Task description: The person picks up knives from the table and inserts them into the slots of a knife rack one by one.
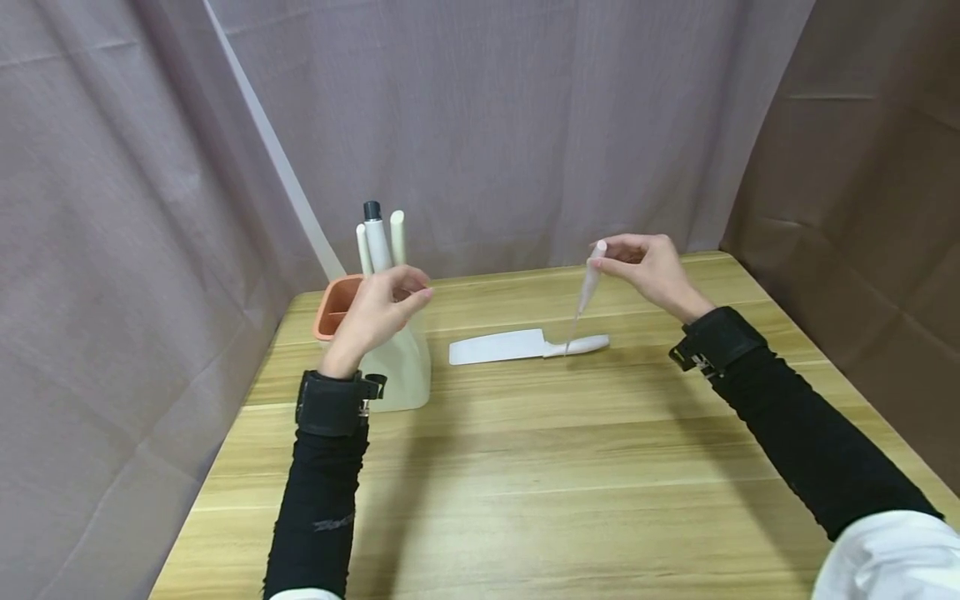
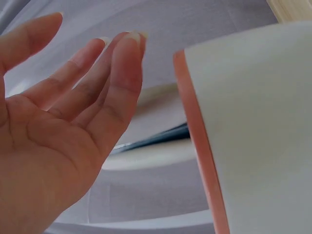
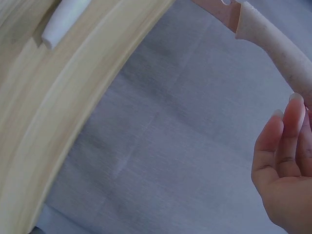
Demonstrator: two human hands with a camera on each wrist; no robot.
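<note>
Wooden table (image 1: pixel 525 467) stands inside walls of grey-mauve curtain (image 1: pixel 487 108), and on it the work goes on; the thing in hand is a small knife (image 1: pixel 587 292) with a pale handle, which the right hand (image 1: pixel 648 271) pinches at the handle top between thumb and fingertips, so the thin blade hangs down and its tip points at the table, close above the handle of the white cleaver (image 1: pixel 525 346); whether the tip touches there I cannot tell, the view is too small. In the right wrist view the pale handle crosses the upper corner beside the fingers (image 3: pixel 285 131); the grip itself is hidden there.

Judged from how things lie, the small knife is lifted and not yet put anywhere; the cleaver lies flat on the table, blade toward the knife block (image 1: pixel 401 362), also not stored. That cream block with an orange rim already holds three handles (image 1: pixel 378 233), two pale and one with a dark cap.

Left hand (image 1: pixel 378 312) hovers just in front of the block's top with fingers straight and relaxed, holding nothing; the left wrist view shows its open palm (image 2: pixel 53 146) beside the block's rim (image 2: pixel 197 141). Both forearms wear black sleeves (image 1: pixel 810 442) with wrist straps.
</note>
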